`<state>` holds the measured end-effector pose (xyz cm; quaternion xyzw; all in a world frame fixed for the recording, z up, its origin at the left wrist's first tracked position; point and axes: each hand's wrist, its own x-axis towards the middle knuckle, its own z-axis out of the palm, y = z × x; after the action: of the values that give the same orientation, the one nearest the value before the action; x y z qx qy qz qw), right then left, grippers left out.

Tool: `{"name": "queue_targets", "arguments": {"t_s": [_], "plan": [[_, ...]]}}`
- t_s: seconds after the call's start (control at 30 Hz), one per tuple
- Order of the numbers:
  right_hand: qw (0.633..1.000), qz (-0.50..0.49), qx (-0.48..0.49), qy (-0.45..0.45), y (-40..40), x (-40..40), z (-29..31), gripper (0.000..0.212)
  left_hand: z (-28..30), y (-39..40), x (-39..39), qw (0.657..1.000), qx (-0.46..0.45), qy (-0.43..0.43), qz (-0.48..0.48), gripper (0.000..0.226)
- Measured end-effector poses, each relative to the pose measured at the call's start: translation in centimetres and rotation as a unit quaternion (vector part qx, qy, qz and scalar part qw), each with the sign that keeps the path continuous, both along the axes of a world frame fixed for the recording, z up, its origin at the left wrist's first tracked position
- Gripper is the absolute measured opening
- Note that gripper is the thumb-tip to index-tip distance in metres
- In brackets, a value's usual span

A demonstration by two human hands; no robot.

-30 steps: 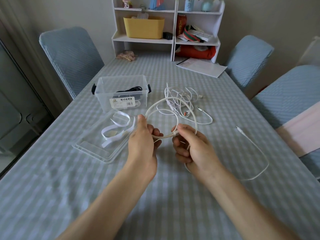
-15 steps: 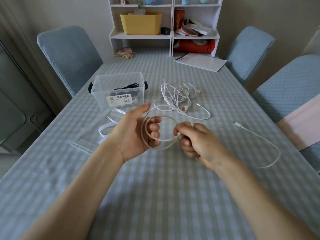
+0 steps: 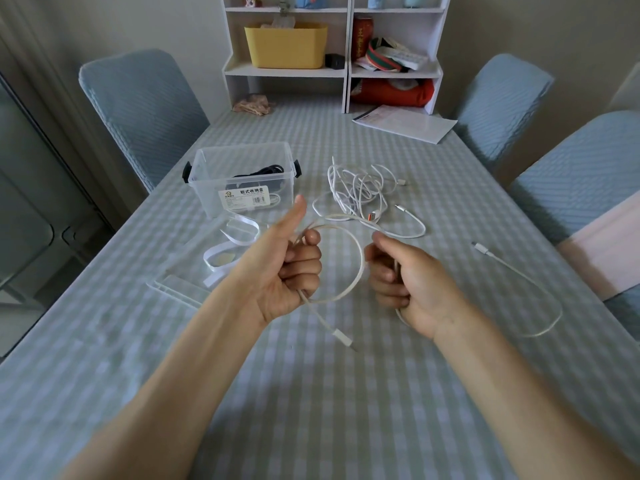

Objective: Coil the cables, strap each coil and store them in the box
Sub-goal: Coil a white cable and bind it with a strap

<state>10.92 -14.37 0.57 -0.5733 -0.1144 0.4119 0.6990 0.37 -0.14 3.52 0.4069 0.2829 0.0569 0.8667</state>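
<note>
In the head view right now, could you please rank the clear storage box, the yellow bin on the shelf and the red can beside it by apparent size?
1. Clear storage box, nearest the camera, which flatters it.
2. Yellow bin, close behind; being farther off, it may truly match the box.
3. Red can, plainly smallest.

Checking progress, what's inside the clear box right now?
Inside the clear box lies a black cable, apparently coiled. The label covers part of the front, so anything behind it cannot be made out.

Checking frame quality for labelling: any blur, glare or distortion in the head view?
Head view: hands and white cable sharp; soft even daylight, faint shadows; mild glare on the clear box; wide-angle bending of chairs at the edges.
</note>
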Motion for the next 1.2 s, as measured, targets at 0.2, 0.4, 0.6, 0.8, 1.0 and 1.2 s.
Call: {"name": "queue_targets", "arguments": {"t_s": [0.2,0.4,0.6,0.8,1.0,1.2], "plan": [[0.998,-0.028,0.041,0.037,-0.3,0.2,-0.1,0.031,-0.3,-0.4,-0.5,1.0,0.019,0.001,0.003,0.043],[0.986,-0.068,-0.027,-0.147,-0.5,0.3,0.0,0.014,-0.2,-0.3,-0.7,0.994,0.103,0.036,0.013,0.044],[0.907,-0.026,-0.085,-0.411,-0.4,-1.4,-0.1,0.024,0.0,-0.6,-0.6,0.992,0.12,0.038,0.005,0.045],[0.908,-0.019,-0.096,-0.406,0.1,-2.0,-0.7,0.032,-0.2,-0.5,-0.4,0.996,0.031,-0.017,0.081,0.048],[0.768,-0.149,-0.056,-0.621,-0.5,-1.6,-1.4,0.022,-0.5,0.8,-0.5,0.977,-0.028,-0.069,0.2,0.051],[0.81,0.123,-0.076,-0.569,-0.1,-3.4,-0.8,0.016,-1.1,0.9,-0.3,0.975,-0.033,-0.071,0.206,0.054]]}}
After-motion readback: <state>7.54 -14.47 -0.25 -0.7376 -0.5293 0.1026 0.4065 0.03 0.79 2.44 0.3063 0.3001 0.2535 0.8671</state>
